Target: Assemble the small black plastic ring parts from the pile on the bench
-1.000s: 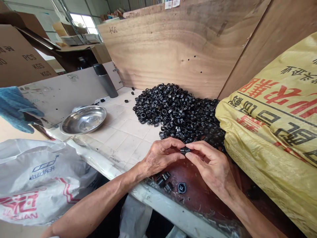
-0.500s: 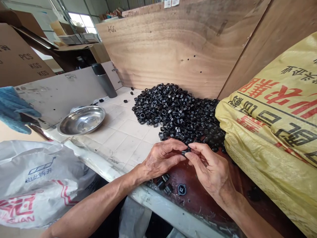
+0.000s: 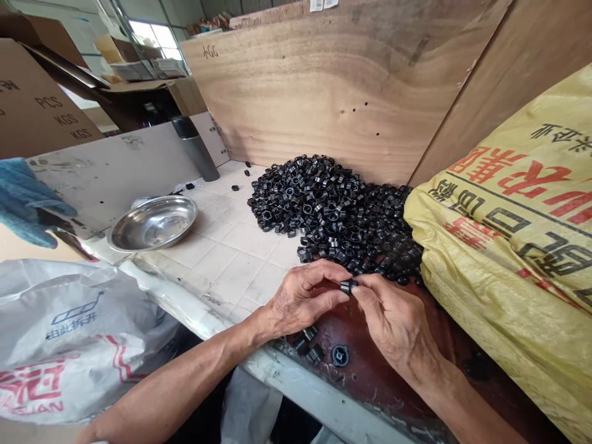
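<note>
Between the fingertips of both hands is a small black plastic ring-shaped part [image 3: 346, 286]. My left hand [image 3: 303, 296] pinches it from the left with thumb and fingers, while my right hand [image 3: 393, 314] grips its right end. Just beyond them rises a large heap of similar black plastic rings [image 3: 324, 209]. Below the hands, on a dark red surface [image 3: 365, 364], lies a round black knob-like part [image 3: 340, 355], its hollow side facing up. Several black parts [image 3: 308, 344] cluster left of it, partly under my left wrist.
A steel bowl [image 3: 152, 225] and a grey flask [image 3: 197, 148] stand on the left of the tabletop. At the right leans a yellow woven sack [image 3: 509, 246]. Plywood boards [image 3: 324, 80] wall off the back. A white bag [image 3: 83, 345] and a blue glove [image 3: 28, 200] are at the left.
My right fingers have shifted slightly to the right on the small black part, showing more of it. My left hand has hardly moved.
</note>
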The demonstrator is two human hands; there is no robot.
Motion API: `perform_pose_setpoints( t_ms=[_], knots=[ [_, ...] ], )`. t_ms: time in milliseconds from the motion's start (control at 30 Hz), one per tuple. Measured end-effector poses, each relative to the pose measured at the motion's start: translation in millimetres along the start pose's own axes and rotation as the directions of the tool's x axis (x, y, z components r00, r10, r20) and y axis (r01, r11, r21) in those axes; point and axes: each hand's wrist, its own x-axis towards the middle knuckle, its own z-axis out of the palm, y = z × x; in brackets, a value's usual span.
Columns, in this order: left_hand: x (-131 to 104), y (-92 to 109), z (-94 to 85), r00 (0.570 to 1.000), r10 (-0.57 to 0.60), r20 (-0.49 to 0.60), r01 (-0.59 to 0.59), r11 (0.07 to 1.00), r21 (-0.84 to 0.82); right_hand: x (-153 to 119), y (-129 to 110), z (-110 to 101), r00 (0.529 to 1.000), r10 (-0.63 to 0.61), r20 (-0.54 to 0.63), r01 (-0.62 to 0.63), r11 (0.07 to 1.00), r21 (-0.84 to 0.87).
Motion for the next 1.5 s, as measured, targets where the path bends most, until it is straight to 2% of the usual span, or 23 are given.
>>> perform_pose_setpoints(
  t_ms=[100, 200, 300, 500, 700, 800, 900, 967, 1033, 1100, 1167, 1200, 1267, 1333, 1400, 1500],
  knots=[
    [0, 0, 0.1, 0.999, -0.021, -0.043, 0.019, 0.999, -0.038, 0, -2, -1, 0.999, -0.041, -0.002, 0.041, 0.997, 0.071],
    [0, 1, -1.2, 1.000, -0.010, -0.024, 0.010, 1.000, -0.003, 2, -3, -3, 0.997, -0.073, -0.005, 0.073, 0.996, 0.045],
    [0, 2, -2.6, 1.000, -0.012, -0.021, 0.012, 0.999, 0.030, 4, -5, -5, 0.999, -0.037, -0.007, 0.037, 0.999, 0.002],
    [0, 3, -3.2, 0.999, -0.039, -0.035, 0.041, 0.998, 0.038, 6, -14, -11, 0.999, -0.019, 0.034, 0.017, 0.999, 0.035],
    [1, 6, -3.0, 0.999, -0.048, -0.002, 0.048, 0.998, 0.043, 6, -11, -10, 0.997, 0.066, 0.032, -0.068, 0.994, 0.083],
    [-1, 2, -2.0, 0.999, -0.034, 0.016, 0.032, 0.997, 0.074, 4, -11, -6, 0.988, 0.146, 0.041, -0.150, 0.979, 0.141],
    [-2, 0, -2.9, 0.993, 0.059, 0.098, -0.073, 0.987, 0.146, 4, -12, -4, 0.958, 0.262, 0.116, -0.279, 0.945, 0.171],
    [-3, 1, -7.7, 0.971, 0.146, 0.190, -0.183, 0.964, 0.192, 6, -8, -6, 0.923, 0.342, 0.176, -0.365, 0.924, 0.115],
    [-4, 7, -16.8, 0.951, 0.160, 0.265, -0.231, 0.937, 0.262, 8, 1, -9, 0.907, 0.384, 0.172, -0.391, 0.921, 0.008],
    [-5, 13, -28.5, 0.945, 0.056, 0.321, -0.182, 0.908, 0.377, 10, 12, -12, 0.923, 0.370, 0.104, -0.360, 0.928, -0.099],
    [-8, 16, -38.3, 0.919, -0.098, 0.381, -0.112, 0.863, 0.492, 10, 23, -12, 0.948, 0.310, 0.072, -0.296, 0.943, -0.154],
    [-9, 16, -41.3, 0.924, -0.170, 0.344, -0.051, 0.834, 0.549, 9, 27, -11, 0.959, 0.271, 0.085, -0.253, 0.952, -0.174],
    [-10, 10, -42.2, 0.945, -0.283, 0.165, 0.121, 0.769, 0.627, 6, 31, -6, 0.971, 0.194, 0.142, -0.157, 0.959, -0.236],
    [-9, 1, -37.6, 0.947, -0.321, -0.023, 0.262, 0.728, 0.634, 3, 33, 1, 0.969, 0.151, 0.198, -0.082, 0.943, -0.323],
    [-5, -9, -31.2, 0.949, -0.305, -0.078, 0.285, 0.726, 0.626, 1, 33, 7, 0.966, 0.135, 0.220, -0.041, 0.921, -0.387],
    [1, -22, -23.8, 0.961, -0.273, -0.050, 0.238, 0.717, 0.655, -2, 34, 11, 0.971, 0.104, 0.216, 0.001, 0.899, -0.438]
  ],
)
